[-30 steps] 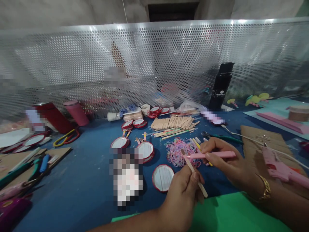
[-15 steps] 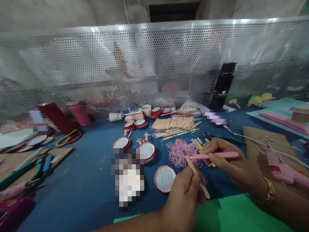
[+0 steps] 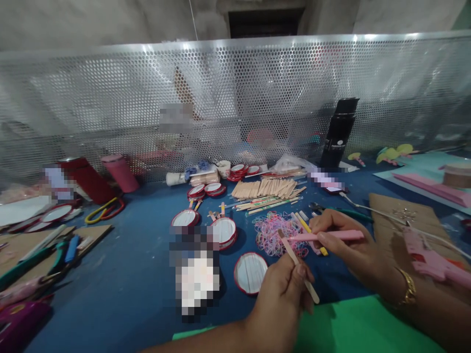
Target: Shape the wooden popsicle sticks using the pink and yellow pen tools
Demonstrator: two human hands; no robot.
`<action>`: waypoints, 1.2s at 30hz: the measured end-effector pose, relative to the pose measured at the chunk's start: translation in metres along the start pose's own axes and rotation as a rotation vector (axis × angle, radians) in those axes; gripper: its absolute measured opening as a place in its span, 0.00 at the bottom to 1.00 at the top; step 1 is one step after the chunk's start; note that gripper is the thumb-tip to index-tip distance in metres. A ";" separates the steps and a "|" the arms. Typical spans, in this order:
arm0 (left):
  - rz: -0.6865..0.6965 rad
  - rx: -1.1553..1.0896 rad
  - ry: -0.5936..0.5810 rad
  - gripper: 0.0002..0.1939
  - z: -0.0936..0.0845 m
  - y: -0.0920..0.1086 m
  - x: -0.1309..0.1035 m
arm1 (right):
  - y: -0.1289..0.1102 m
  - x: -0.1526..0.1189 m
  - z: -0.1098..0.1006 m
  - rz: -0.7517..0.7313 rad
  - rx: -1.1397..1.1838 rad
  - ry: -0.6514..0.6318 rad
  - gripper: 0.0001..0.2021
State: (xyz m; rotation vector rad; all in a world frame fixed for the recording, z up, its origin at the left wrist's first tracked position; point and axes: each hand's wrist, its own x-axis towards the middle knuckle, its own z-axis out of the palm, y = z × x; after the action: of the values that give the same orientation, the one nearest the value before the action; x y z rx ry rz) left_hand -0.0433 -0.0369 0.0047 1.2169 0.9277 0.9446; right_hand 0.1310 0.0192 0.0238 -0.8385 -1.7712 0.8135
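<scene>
Barely anything has moved over the last second beyond a slight shift of the view; both hands keep nearly the same pose. The left hand has its grip closed on the lower part of a craft stick, thumb laid along the wood, leaving the brown end and the pink stretch below it exposed. That end points toward the rubber-band pile, the stick tilted, its bare end nearer the wearer. The right hand pinches a pink marker like a pen, fingers closed around the barrel, the nib at the pink stretch; whether it actually touches cannot be told. To colour neatly, the stick would want bracing firmly against the thumb, with light, even strokes across its width, stopping short of the brown and keeping fingertips off wet ink. Holding the work above the surface and clear of the pile would avoid snagging a band. Loose markers lie just right of the pile, a round lid in front of it, slightly left, and a green sheet nearer the wearer.
</scene>
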 end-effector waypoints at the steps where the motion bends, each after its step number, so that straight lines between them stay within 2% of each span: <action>1: 0.004 -0.003 -0.001 0.23 0.000 0.001 0.000 | 0.000 -0.001 0.000 0.002 0.012 0.006 0.10; 21: 0.011 -0.048 -0.017 0.21 0.000 0.001 0.000 | -0.004 0.002 0.002 -0.008 0.020 0.006 0.10; 28: -0.005 -0.029 -0.009 0.22 -0.001 0.002 0.001 | 0.000 0.003 0.000 -0.014 -0.009 0.040 0.09; 36: -0.006 0.018 -0.008 0.25 -0.002 0.005 0.001 | -0.004 0.003 0.005 -0.029 0.004 0.014 0.09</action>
State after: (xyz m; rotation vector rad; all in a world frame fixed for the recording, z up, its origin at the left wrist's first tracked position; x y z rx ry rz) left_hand -0.0450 -0.0347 0.0098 1.2322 0.9349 0.9279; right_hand 0.1243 0.0190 0.0266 -0.8125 -1.7652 0.7896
